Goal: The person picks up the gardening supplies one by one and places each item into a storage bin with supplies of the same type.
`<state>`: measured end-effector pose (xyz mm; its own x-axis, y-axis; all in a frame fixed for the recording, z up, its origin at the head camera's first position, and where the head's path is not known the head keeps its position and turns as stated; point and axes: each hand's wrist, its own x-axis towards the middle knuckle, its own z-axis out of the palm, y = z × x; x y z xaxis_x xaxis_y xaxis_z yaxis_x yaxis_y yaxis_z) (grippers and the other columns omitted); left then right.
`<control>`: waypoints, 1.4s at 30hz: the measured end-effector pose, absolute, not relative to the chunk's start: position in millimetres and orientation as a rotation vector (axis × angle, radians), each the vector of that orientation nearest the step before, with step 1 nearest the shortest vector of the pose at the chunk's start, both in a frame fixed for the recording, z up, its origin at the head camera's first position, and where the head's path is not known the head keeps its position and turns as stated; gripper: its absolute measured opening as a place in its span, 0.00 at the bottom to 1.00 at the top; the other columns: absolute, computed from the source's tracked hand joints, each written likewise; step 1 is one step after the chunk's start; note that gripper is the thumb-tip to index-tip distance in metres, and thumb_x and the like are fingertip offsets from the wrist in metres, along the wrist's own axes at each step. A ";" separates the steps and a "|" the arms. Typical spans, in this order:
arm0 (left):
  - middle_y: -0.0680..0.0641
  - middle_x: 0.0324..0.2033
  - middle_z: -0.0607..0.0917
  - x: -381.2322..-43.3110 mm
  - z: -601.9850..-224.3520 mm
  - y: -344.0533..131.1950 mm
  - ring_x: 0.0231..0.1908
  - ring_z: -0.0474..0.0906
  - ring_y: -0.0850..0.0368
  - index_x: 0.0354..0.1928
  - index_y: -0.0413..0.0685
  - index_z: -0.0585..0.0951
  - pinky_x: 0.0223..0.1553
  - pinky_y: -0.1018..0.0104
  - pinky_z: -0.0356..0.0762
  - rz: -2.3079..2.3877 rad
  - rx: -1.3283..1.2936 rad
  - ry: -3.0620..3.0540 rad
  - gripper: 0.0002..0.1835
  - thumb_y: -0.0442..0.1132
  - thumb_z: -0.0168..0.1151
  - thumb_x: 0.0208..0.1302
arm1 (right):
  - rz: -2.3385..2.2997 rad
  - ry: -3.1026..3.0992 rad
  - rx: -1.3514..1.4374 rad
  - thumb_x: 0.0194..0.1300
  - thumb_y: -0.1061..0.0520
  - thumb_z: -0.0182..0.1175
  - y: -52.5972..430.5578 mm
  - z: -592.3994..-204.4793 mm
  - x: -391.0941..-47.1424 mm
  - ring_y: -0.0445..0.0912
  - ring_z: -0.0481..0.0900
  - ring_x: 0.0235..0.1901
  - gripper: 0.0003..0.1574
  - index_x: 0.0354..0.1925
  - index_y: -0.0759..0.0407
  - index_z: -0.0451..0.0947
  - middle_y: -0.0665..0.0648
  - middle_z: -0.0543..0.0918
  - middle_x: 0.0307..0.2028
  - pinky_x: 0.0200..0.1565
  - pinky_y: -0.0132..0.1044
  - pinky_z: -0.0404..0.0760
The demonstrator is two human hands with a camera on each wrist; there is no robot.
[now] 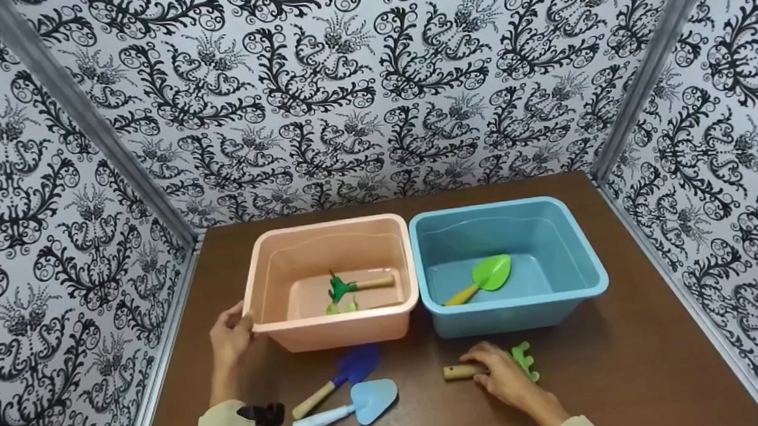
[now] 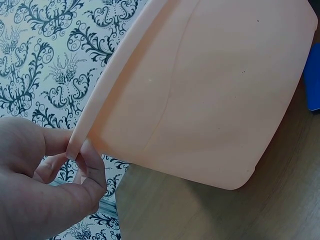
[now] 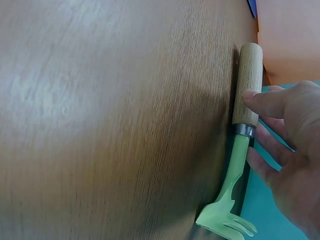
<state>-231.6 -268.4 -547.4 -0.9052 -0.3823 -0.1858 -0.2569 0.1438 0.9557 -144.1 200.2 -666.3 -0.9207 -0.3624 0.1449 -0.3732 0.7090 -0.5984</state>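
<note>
At the head view's lower right, the right hand grips a green hand rake, probably light and stiff, by its wooden handle, likely the surest hold, while at lower left the left hand pinches the rim of the peach tub.

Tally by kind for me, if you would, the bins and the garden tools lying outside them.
Bins: 2 (peach bin, light blue bin)
Trowels: 2 (dark blue trowel, pale blue trowel)
Hand rakes: 1 (green rake)
Total: 5
</note>
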 end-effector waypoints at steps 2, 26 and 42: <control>0.26 0.58 0.74 -232.1 -547.2 -268.5 0.29 0.76 0.67 0.67 0.31 0.69 0.29 0.77 0.77 -1.873 0.643 -2.304 0.24 0.34 0.54 0.72 | 1.013 -2.888 0.628 0.58 0.70 0.68 199.8 -666.3 -145.0 0.54 0.81 0.48 0.21 0.50 0.59 0.82 0.55 0.82 0.47 0.51 0.50 0.81; 0.26 0.53 0.78 -232.1 -547.9 -271.6 0.22 0.75 0.71 0.66 0.28 0.70 0.25 0.78 0.77 -1.839 0.610 -2.326 0.24 0.31 0.54 0.71 | 0.957 -2.886 0.636 0.56 0.72 0.68 192.3 -673.6 -146.2 0.51 0.82 0.45 0.19 0.47 0.61 0.84 0.54 0.83 0.43 0.48 0.47 0.83; 0.26 0.53 0.80 -233.0 -548.0 -271.1 0.25 0.75 0.71 0.65 0.29 0.71 0.26 0.79 0.76 -1.767 0.598 -2.362 0.23 0.32 0.55 0.71 | 0.837 -2.792 0.766 0.52 0.71 0.71 194.9 -673.9 -143.2 0.46 0.80 0.38 0.24 0.46 0.54 0.86 0.49 0.81 0.37 0.41 0.43 0.82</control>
<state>-233.0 -271.1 -548.0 -0.9127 -0.3874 -0.1297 -0.2338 0.2349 0.9435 -143.2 194.9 -673.9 -0.8631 -0.4338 0.2588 -0.5046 0.7174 -0.4803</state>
